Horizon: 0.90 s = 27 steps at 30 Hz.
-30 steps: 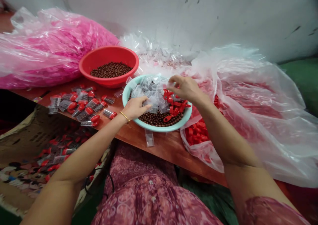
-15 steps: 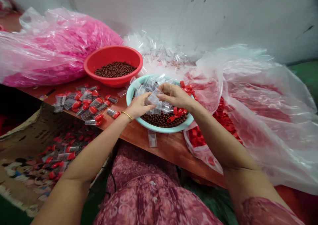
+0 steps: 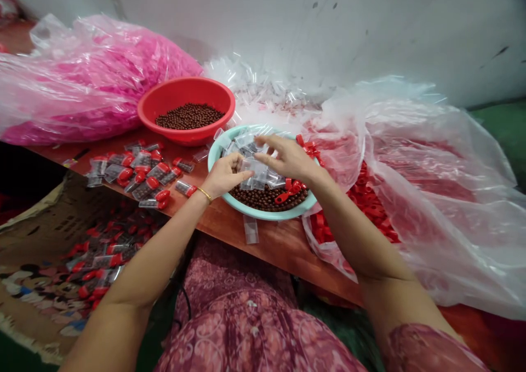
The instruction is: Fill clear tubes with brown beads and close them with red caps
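A pale turquoise bowl (image 3: 266, 215) on the table holds brown beads (image 3: 263, 198), a heap of clear plastic tubes (image 3: 258, 181) and some red caps (image 3: 291, 191). Over its left side, my left hand (image 3: 225, 176) has curled fingers and its thumb stretched forward, seemingly closed on a clear tube that is hard to tell from the heap behind. My right hand (image 3: 286, 156) hovers above the tubes, thumb and fingers apart, with nothing plainly in it.
Filled tubes with red caps (image 3: 143, 175) lie on the table (image 3: 213, 221) at left; more fill a cardboard box (image 3: 28, 235) below. Behind stands a red basin (image 3: 143, 109) of beads, beside a bag of pink pieces (image 3: 102, 70). Bagged red caps (image 3: 370, 205) lie right.
My hands have drawn apart from the clear tube they both touched. The left moved slightly left, and the right hand's fingers have spread.
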Motion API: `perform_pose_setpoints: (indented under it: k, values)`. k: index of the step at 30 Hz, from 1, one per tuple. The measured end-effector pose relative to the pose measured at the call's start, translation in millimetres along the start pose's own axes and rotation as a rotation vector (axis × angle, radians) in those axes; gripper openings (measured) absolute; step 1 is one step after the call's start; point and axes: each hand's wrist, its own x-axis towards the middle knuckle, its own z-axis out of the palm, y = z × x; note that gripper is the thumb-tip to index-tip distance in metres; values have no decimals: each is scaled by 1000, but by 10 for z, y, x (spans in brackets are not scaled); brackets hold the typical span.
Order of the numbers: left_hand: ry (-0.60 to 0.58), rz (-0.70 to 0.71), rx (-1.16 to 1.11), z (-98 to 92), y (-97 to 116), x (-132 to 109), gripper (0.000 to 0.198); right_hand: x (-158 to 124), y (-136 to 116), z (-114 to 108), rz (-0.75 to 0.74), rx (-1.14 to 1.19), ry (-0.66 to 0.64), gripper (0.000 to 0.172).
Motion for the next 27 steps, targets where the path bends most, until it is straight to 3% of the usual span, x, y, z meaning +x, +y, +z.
perform_pose_setpoints:
  k: [3,8,10,14,18,20,22,25,27]
  values:
    - [104,53,-57,-18,-4,-6,36,-156,-103,165,-38,177,-98,31]
    - [227,59,-18,49,45,-61,41,-276,-122,444,151,470,139,33]
    - [249,11,67,158,71,-113,42,-313,-154,487,184,408,202,32]
    - [272,-10,227,413,131,-194,39,-406,-249,449,163,40,228,28]
    - [262,43,467,420,252,-202,31,-532,-170,266,88,-38,136,30]
    - [142,102,673,307,327,-206,31,-618,-29,117,71,-46,105,31]
    - [-92,163,894,180,390,-211,33,-701,128,-34,66,-138,31,28]
    - [-453,161,1175,83,427,-193,32,-759,274,-156,-16,-322,-244,25]
    - [-563,92,1286,110,412,-155,32,-732,283,-139,-53,-425,-417,26]
